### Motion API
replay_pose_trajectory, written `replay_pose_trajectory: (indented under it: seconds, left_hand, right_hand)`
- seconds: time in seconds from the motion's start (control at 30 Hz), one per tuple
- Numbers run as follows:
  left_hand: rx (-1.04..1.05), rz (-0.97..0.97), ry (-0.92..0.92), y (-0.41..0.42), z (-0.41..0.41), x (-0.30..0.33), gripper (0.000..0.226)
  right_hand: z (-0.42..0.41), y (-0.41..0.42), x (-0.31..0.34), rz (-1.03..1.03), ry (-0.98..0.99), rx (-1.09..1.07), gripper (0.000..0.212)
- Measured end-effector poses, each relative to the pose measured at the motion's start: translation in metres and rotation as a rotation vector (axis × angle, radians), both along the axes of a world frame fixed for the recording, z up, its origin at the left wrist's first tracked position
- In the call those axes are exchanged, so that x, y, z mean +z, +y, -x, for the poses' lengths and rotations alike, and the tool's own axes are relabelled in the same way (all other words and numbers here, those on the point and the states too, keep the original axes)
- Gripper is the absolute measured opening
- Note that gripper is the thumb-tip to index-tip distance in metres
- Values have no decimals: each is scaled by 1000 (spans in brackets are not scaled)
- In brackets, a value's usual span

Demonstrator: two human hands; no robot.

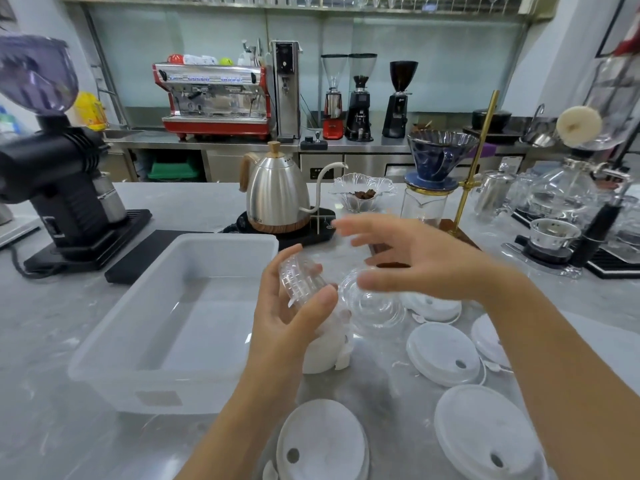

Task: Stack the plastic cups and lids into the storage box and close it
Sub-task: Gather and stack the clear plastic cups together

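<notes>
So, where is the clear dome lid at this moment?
In the head view, the clear dome lid lies on the counter right of centre, under the right hand, beside the left hand.

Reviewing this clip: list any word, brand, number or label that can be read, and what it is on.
"...sta": partial lettering low on the steel gooseneck kettle; the start is cut off.
Red espresso machine: blue lettering on its front panel, too blurred to read.
Storage box: a pale label patch on the near wall, no readable text.
Yellow package at far left: print blurred, unreadable.
Nothing else legible.
</notes>
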State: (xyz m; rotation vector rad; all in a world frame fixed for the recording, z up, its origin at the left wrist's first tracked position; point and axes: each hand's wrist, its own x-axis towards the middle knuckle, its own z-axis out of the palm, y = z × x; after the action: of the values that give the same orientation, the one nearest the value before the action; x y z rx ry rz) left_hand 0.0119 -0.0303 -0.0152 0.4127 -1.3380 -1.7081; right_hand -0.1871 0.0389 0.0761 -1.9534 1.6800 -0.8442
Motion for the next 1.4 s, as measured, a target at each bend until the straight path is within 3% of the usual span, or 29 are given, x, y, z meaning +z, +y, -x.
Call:
replay_pose_trajectory:
  seconds: [0.07,0.17,0.23,0.3,0.47,0.6,0.77,0.93,1.1,1.4]
  left_hand:
    - [14,-19,12,-1,1,0,84]
    - [16,-38,8,-2,1,0,85]
    - [13,-40,3,-2,1,0,84]
    - [12,-40,7,-1,1,0,85]
    - [16,-47,4,-1,1,0,86]
    - [17,-42,2,-2,2,-1,86]
    - [16,-15,-15,0,1,-1,88]
    - [-24,26,-25,1,0,-2,86]
    - [-36,74,-33,4,1,-2,87]
    - [-74,61,-23,1,0,-1,85]
  right_hand:
    - [20,-4,-8,6,14,-207,73]
    - [33,-9,-30,-170,403,-390,88]
    - [31,-12,-46,-308,535,-389,97]
    - [27,-15,-57,-372,530,-375,103]
    - [19,-21,-66,-366,672,-317,108]
    - [25,-22,-65,-310,622,-329,102]
    - [30,-9,-27,-199,294,-243,105]
    - [4,9,6,-59,-13,13,97]
    - [-19,10,8,-93,-29,184,101]
    - [-22,9,8,-96,57,146,93]
